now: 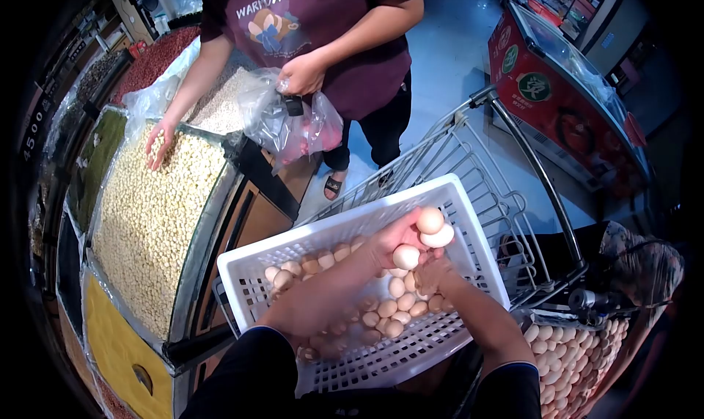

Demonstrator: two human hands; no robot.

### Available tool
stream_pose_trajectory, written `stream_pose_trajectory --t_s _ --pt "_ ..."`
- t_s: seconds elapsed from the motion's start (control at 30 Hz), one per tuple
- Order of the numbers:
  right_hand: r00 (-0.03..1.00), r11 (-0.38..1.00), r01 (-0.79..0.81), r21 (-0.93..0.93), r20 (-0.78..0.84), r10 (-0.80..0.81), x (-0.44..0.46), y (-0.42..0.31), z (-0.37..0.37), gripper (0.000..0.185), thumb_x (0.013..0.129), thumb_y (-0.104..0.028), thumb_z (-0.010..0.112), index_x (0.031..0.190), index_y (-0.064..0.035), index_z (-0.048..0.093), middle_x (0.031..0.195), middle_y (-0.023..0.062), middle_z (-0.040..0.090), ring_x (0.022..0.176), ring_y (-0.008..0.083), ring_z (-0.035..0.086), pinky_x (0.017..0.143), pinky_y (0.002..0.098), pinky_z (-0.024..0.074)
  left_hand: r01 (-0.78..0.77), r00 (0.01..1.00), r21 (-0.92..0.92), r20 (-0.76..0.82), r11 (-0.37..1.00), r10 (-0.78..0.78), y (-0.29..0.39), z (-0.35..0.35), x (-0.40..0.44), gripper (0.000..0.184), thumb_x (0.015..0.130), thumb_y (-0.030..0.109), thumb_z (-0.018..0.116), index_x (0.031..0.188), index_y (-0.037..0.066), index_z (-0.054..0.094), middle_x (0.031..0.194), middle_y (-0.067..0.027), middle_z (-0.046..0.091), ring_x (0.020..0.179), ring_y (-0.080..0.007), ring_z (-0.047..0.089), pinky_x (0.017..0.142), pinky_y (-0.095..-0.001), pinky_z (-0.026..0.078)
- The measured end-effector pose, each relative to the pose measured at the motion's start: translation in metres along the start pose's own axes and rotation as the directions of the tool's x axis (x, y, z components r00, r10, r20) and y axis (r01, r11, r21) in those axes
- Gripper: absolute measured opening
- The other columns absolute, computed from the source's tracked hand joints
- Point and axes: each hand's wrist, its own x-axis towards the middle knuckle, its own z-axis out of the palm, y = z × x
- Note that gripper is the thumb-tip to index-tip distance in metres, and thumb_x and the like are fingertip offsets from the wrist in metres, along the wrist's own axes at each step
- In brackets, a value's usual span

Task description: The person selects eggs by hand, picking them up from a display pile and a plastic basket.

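Observation:
Several pale eggs [430,220] rest in my left hand [397,237], which is held above the right part of a white plastic basket [341,211] with slotted walls. Just below and to the right, my right hand [434,272] reaches down among the brown and cream eggs [397,287] in the basket. Its fingers are partly hidden, and whether it holds an egg is not clear. More eggs lie across the basket floor, some behind my left forearm.
A metal shopping cart [477,162] stands behind the basket. At left, a person in a maroon shirt [315,45] touches pale kernels in a bin [158,221]. A red freezer [550,89] is upper right. More eggs [568,357] and another person's arm [627,357] are lower right.

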Motion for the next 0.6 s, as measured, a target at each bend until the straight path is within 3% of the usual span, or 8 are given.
stream_pose_trajectory --t_s 0.1,0.13,0.27,0.37,0.47,0.6 --pt "0.994 0.997 0.075 0.008 -0.080 -0.074 -0.004 0.001 -0.002 0.071 0.069 -0.025 0.069 0.134 -0.0158 0.044 0.142 0.0147 0.029 0.126 0.0339 0.039 0.100 0.0417 0.0417 -0.251 0.940 -0.125 0.206 0.960 0.273 -0.004 0.035 0.003 0.064 0.093 0.058 0.038 0.122 0.002 0.048 0.123 -0.0328 0.045 0.092 -0.0302 0.059 0.057 -0.0262 0.055" --pt "0.990 0.996 0.094 0.010 -0.105 -0.092 -0.005 0.001 -0.002 0.070 0.069 -0.025 0.070 0.134 -0.0160 0.044 0.142 0.0145 0.029 0.126 0.0340 0.039 0.100 0.0417 0.0416 -0.219 0.937 -0.218 0.223 0.951 0.267 -0.005 0.037 0.003 0.067 0.092 0.060 0.036 0.126 0.003 0.047 0.125 -0.0362 0.042 0.092 -0.0326 0.059 0.057 -0.0263 0.056" --pt "0.979 0.989 0.147 0.020 -0.143 -0.143 -0.009 0.001 -0.005 0.067 0.070 -0.023 0.070 0.132 -0.0166 0.046 0.143 0.0135 0.030 0.126 0.0343 0.038 0.101 0.0417 0.0412 -0.210 0.904 -0.297 0.304 0.931 0.301 -0.008 0.049 0.000 0.070 0.092 0.064 0.032 0.128 0.006 0.048 0.132 -0.0371 0.034 0.096 -0.0337 0.056 0.058 -0.0263 0.056" --pt "0.980 0.987 0.159 0.004 -0.124 -0.157 -0.012 0.001 -0.007 0.065 0.070 -0.022 0.070 0.131 -0.0170 0.048 0.143 0.0128 0.030 0.127 0.0346 0.038 0.102 0.0417 0.0408 -0.203 0.902 -0.372 0.289 0.906 0.321 -0.005 0.057 0.002 0.070 0.091 0.062 0.037 0.131 0.005 0.043 0.132 -0.0352 0.035 0.097 -0.0337 0.055 0.056 -0.0261 0.056" --pt "0.991 0.990 0.122 -0.068 -0.047 -0.125 -0.011 -0.002 -0.009 0.058 0.071 -0.017 0.070 0.126 -0.0182 0.054 0.143 0.0135 0.030 0.127 0.0358 0.037 0.104 0.0410 0.0401 -0.270 0.935 -0.223 0.174 0.937 0.310 0.001 0.058 0.005 0.064 0.090 0.061 0.042 0.127 0.009 0.049 0.131 -0.0318 0.035 0.099 -0.0284 0.048 0.051 -0.0205 0.049" --pt "0.967 0.988 0.151 -0.001 -0.209 -0.148 -0.007 0.003 0.002 0.058 0.067 -0.023 0.074 0.122 -0.0168 0.056 0.140 0.0157 0.032 0.124 0.0365 0.041 0.099 0.0413 0.0442 -0.283 0.946 -0.295 0.069 0.913 0.316 0.002 0.053 0.005 0.062 0.089 0.061 0.045 0.126 0.011 0.050 0.131 -0.0299 0.036 0.099 -0.0278 0.048 0.052 -0.0207 0.049"
